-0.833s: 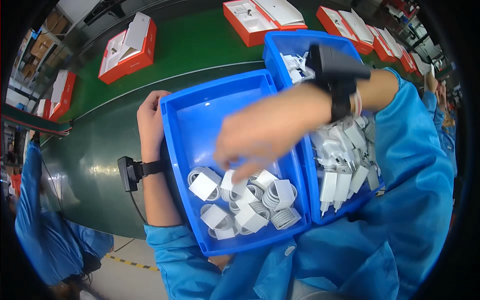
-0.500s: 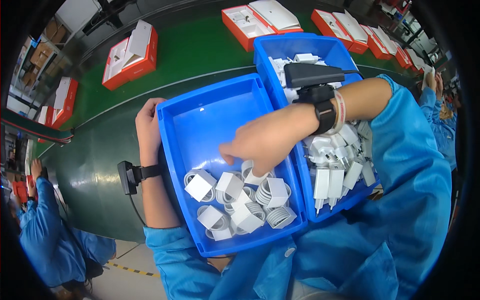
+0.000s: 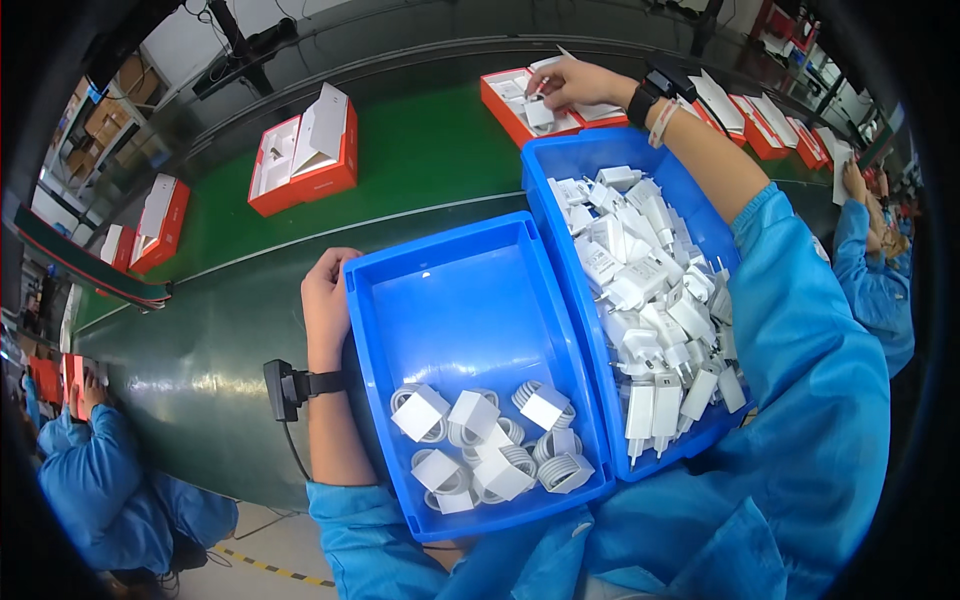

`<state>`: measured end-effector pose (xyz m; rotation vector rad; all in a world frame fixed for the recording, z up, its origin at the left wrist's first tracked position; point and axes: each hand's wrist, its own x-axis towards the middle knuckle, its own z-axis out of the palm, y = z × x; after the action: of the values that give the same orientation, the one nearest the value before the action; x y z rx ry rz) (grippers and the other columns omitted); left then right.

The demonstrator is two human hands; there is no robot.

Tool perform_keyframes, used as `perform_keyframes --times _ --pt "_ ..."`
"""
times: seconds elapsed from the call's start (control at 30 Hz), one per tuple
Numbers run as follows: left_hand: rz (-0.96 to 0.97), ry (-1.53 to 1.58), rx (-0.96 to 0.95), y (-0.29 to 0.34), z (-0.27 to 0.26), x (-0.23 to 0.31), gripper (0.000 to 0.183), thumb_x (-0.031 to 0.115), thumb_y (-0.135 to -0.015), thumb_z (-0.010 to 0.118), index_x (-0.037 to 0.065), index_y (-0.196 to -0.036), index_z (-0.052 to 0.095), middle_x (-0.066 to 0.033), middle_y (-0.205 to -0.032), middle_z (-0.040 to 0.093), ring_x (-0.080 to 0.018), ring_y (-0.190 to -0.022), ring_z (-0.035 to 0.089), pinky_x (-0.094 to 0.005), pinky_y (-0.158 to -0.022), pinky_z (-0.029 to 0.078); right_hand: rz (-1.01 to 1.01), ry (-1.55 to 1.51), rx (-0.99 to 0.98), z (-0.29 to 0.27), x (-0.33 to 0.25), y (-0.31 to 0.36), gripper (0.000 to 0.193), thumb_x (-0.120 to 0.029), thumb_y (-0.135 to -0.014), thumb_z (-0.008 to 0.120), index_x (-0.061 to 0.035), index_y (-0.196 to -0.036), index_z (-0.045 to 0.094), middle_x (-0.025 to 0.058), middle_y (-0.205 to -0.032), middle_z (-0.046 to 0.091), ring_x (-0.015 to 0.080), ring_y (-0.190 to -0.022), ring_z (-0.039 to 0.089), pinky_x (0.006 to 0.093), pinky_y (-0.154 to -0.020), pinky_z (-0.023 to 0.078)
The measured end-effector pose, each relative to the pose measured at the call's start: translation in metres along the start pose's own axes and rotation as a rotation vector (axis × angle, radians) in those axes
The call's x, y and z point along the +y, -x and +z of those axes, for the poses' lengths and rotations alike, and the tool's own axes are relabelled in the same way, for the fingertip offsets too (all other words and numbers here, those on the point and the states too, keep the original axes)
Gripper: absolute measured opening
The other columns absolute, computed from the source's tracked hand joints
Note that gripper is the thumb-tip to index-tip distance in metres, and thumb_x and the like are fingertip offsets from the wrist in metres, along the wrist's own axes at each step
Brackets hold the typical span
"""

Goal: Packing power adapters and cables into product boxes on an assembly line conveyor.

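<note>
My right hand (image 3: 578, 84) is over an open red-and-white box (image 3: 505, 108) at the far side, its fingers closed on a coiled white cable (image 3: 540, 116) in a white paper sleeve. The cable sits at or in the box's opening. My left hand (image 3: 328, 290) grips the far left corner of a blue bin (image 3: 440, 290), fingertips partly hidden by the rim. Several sleeved cable coils (image 3: 472, 412) lie at the bin's near end. Right beside it stands a second blue bin (image 3: 560, 150), heaped with white plug adapters (image 3: 640, 265).
On the green conveyor (image 3: 400, 170) stand more open boxes, one red box (image 3: 305, 150) to the left and several at far right (image 3: 765, 125). A co-worker (image 3: 100, 470) in blue is at the left; another (image 3: 865, 260) is at the right edge.
My right hand has gone from the cable bin up and away to the red box, taking a cable coil along. My left hand stays at the bin's corner; the whole view has shifted.
</note>
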<state>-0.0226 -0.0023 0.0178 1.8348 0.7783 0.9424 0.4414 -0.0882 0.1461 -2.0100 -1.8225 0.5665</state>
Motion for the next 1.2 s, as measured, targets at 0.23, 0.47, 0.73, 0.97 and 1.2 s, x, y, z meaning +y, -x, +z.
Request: perform_keyframes --times 0.23,0.47,0.73,0.97,1.2 --pt "-0.008 0.009 0.009 0.001 0.001 0.003 0.019 0.013 -0.098 0.056 -0.003 -0.095 0.067 -0.0046 -0.08 0.067 -0.0068 -0.072 0.058 -0.0222 -0.064 0.047 -0.054 0.314 0.12 0.011 0.001 0.006 0.029 -0.004 -0.081 0.066 -0.006 -0.109 0.073 0.0144 -0.102 0.071 0.0253 -0.091 0.068 0.0351 -0.084 0.052" --pt "-0.037 0.043 0.001 0.0 0.002 0.001 0.018 0.012 -0.098 0.056 -0.003 -0.094 0.066 -0.0024 -0.079 0.065 -0.0062 -0.071 0.056 -0.0213 -0.064 0.046 -0.026 0.45 0.147 0.016 -0.012 0.019 0.031 -0.01 -0.08 0.069 -0.0015 -0.11 0.068 0.0168 -0.101 0.071 0.0324 -0.094 0.067 0.0374 -0.084 0.052" --pt "-0.002 0.019 -0.011 0.002 0.0 0.0 0.018 0.012 -0.097 0.056 -0.003 -0.093 0.065 -0.0032 -0.083 0.065 -0.0076 -0.074 0.057 -0.022 -0.067 0.046 0.082 0.541 0.072 0.017 -0.01 0.028 0.041 -0.023 -0.078 0.074 0.0002 -0.112 0.07 0.0166 -0.105 0.072 0.0318 -0.094 0.068 0.0375 -0.084 0.053" --pt "0.0 0.035 -0.017 0.003 0.0 0.002 0.015 0.011 -0.094 0.057 -0.003 -0.092 0.064 -0.0032 -0.084 0.065 -0.0079 -0.076 0.057 -0.022 -0.068 0.046 0.115 0.531 0.002 0.012 0.015 0.025 0.04 -0.024 -0.078 0.077 -0.0044 -0.113 0.071 0.0149 -0.103 0.073 0.0303 -0.095 0.069 0.038 -0.082 0.053" --pt "-0.003 0.083 -0.023 0.001 0.002 0.001 0.014 0.009 -0.093 0.056 -0.003 -0.093 0.063 -0.0028 -0.084 0.064 -0.0081 -0.076 0.056 -0.0221 -0.067 0.046 0.191 0.468 0.015 0.0 0.016 0.037 0.029 -0.024 -0.078 0.075 -0.0103 -0.103 0.075 0.0116 -0.097 0.074 0.026 -0.089 0.069 0.0375 -0.079 0.053"
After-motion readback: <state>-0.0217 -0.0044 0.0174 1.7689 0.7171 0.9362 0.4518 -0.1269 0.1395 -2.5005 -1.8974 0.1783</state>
